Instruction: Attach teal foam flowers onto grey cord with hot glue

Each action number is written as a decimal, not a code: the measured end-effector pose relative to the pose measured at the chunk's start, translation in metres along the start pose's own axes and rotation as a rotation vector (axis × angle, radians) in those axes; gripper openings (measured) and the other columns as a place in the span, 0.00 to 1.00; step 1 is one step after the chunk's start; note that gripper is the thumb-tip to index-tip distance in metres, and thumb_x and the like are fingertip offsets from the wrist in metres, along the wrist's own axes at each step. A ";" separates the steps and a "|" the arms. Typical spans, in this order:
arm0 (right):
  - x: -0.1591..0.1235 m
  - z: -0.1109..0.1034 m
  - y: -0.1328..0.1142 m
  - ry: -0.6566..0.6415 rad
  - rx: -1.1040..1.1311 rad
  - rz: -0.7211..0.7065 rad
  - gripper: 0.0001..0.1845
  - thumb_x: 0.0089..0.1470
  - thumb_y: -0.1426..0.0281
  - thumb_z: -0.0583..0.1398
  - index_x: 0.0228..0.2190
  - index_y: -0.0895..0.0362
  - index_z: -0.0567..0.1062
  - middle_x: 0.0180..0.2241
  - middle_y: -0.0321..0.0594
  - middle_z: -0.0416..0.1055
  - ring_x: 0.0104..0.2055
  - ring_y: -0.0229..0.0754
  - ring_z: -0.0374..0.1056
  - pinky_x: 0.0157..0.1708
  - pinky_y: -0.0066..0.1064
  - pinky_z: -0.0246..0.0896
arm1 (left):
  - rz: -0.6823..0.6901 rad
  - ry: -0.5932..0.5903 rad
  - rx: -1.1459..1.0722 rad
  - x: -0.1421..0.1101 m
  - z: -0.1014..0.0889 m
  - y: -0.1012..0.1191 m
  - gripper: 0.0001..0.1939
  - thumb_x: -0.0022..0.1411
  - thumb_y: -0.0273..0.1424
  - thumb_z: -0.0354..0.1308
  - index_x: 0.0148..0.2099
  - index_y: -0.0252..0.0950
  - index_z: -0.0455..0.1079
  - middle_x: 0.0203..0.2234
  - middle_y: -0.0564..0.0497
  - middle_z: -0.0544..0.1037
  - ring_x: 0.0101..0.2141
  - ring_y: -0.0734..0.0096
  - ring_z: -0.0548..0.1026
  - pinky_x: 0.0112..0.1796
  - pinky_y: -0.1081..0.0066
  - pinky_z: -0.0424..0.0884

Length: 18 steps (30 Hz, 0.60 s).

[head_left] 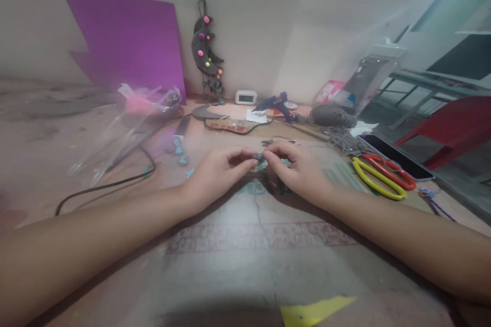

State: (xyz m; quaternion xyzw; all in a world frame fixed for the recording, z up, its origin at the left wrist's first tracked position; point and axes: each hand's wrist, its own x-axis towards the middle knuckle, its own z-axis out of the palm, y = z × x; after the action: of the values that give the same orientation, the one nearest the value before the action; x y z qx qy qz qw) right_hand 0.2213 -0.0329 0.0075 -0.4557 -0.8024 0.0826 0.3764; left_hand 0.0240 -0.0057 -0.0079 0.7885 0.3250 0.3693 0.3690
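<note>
My left hand (pixel 217 173) and my right hand (pixel 301 168) meet at the middle of the work surface, each closed in a pinch. Between their fingertips is a small teal piece (pixel 260 157), mostly covered, so its exact kind does not show. A thin thread (pixel 258 209) trails down below the fingers. Left of my left hand lie more teal pieces (pixel 179 150), blurred. Just beyond my right hand rests a small pair of metal scissors or pliers (pixel 270 142), too blurred to tell which.
Red-and-yellow handled scissors (pixel 379 179), a phone (pixel 395 156) and grey yarn (pixel 333 116) lie at the right. A blue glue gun (pixel 282 106) and white clock (pixel 246 97) stand behind. A black cable (pixel 107 184) crosses the left. A felt moon ornament (pixel 205 51) hangs on the wall.
</note>
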 end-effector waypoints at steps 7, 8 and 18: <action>0.000 0.001 -0.003 -0.026 0.033 0.060 0.14 0.60 0.69 0.56 0.23 0.56 0.69 0.22 0.33 0.71 0.26 0.35 0.65 0.31 0.28 0.58 | -0.052 -0.004 0.035 0.000 -0.002 0.001 0.13 0.65 0.38 0.57 0.45 0.38 0.78 0.34 0.52 0.82 0.34 0.69 0.78 0.36 0.73 0.72; 0.000 0.001 -0.003 -0.029 0.031 0.054 0.13 0.60 0.69 0.56 0.23 0.56 0.70 0.22 0.34 0.71 0.26 0.36 0.65 0.31 0.28 0.58 | -0.077 -0.017 0.014 0.000 -0.002 0.001 0.14 0.65 0.39 0.57 0.45 0.38 0.78 0.33 0.52 0.82 0.33 0.69 0.78 0.35 0.73 0.72; 0.001 0.000 -0.004 -0.012 0.011 0.068 0.13 0.60 0.69 0.56 0.23 0.56 0.69 0.23 0.34 0.71 0.26 0.35 0.66 0.31 0.28 0.58 | -0.050 -0.056 -0.040 -0.002 -0.001 0.002 0.17 0.64 0.40 0.58 0.50 0.38 0.76 0.39 0.50 0.82 0.37 0.66 0.78 0.40 0.70 0.73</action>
State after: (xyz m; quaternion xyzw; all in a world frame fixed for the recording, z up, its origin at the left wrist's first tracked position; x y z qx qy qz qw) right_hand 0.2178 -0.0342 0.0099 -0.4803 -0.7881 0.1023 0.3711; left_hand 0.0229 -0.0083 -0.0065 0.7827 0.3265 0.3443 0.4027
